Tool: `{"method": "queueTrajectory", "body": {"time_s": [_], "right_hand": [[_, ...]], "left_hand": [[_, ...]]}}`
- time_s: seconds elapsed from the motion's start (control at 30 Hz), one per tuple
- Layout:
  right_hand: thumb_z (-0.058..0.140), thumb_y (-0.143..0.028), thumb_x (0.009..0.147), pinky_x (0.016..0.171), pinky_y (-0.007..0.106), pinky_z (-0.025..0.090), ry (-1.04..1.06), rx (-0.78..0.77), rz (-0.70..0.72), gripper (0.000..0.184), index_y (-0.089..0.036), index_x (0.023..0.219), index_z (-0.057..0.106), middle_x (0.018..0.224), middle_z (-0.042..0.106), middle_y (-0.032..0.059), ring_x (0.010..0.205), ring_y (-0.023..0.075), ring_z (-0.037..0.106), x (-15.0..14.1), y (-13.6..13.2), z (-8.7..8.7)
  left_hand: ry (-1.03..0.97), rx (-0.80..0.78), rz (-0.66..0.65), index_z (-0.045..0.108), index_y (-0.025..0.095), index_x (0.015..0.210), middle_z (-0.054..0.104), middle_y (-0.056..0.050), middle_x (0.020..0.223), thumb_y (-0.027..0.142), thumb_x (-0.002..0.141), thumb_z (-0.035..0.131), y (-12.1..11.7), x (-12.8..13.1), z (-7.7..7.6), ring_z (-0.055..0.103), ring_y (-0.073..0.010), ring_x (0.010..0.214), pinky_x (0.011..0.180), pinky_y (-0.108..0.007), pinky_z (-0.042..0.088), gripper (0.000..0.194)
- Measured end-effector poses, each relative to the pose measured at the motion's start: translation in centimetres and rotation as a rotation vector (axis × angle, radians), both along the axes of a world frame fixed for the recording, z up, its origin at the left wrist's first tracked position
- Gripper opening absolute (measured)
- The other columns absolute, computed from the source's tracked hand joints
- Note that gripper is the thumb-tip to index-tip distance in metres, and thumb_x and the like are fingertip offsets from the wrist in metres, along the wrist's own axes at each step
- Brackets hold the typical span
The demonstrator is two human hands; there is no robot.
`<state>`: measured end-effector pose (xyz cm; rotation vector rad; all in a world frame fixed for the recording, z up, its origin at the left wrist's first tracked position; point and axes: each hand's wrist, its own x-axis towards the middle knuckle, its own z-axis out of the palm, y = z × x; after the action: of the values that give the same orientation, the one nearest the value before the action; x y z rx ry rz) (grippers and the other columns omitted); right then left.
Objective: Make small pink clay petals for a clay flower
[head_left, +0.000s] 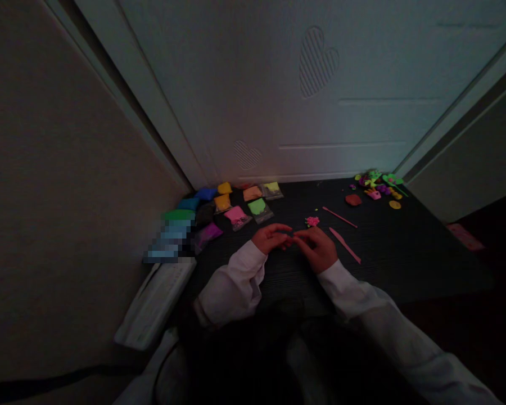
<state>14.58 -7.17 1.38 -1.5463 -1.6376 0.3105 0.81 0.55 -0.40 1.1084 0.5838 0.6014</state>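
Over the dark table, my left hand (273,237) and my right hand (318,248) meet with fingertips pinched together. Something tiny and reddish seems to sit between them, too small and dim to name. Just beyond my right hand lies a pink ruffled clay flower (312,221) with bits of green at its edge. To the right of that hand rest a pink knife-shaped modelling tool (344,245) and a thinner pink modelling stick (339,217). A flat red lump of clay (353,200) is farther back.
Several bags of coloured clay, among them a pink one (236,217) and a light green one (260,209), spread across the back left. A white box (157,304) lies at the left edge. Small finished clay pieces (375,183) cluster at the back right, before a white panel (244,84).
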Motion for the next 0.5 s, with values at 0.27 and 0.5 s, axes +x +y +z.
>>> {"method": "queueTrajectory", "body": {"time_s": [0.27, 0.5], "right_hand": [[0.044, -0.033, 0.072, 0.063, 0.025, 0.035, -0.063, 0.026, 0.012, 0.02, -0.019, 0.078, 0.056, 0.068, 0.052, 0.0012, 0.064, 0.0113, 0.045, -0.12, -0.05, 0.03], [0.043, -0.03, 0.073, 0.064, 0.024, 0.034, -0.133, 0.017, 0.027, 0.019, -0.019, 0.082, 0.055, 0.069, 0.052, 0.0011, 0.066, 0.0109, 0.045, -0.1, -0.11, -0.06]], "left_hand": [[-0.051, -0.118, -0.004, 0.05, 0.012, 0.088, 0.061, -0.005, 0.067, 0.021, 0.058, 0.058, 0.04, 0.01, 0.3, 0.055, -0.0113, 0.058, 0.054, -0.023, 0.041, 0.032], [-0.093, -0.176, -0.001, 0.049, 0.012, 0.087, 0.061, -0.006, 0.07, 0.019, 0.059, 0.057, 0.39, -0.14, 0.08, 0.056, -0.0124, 0.062, 0.055, -0.023, 0.04, 0.03]]}}
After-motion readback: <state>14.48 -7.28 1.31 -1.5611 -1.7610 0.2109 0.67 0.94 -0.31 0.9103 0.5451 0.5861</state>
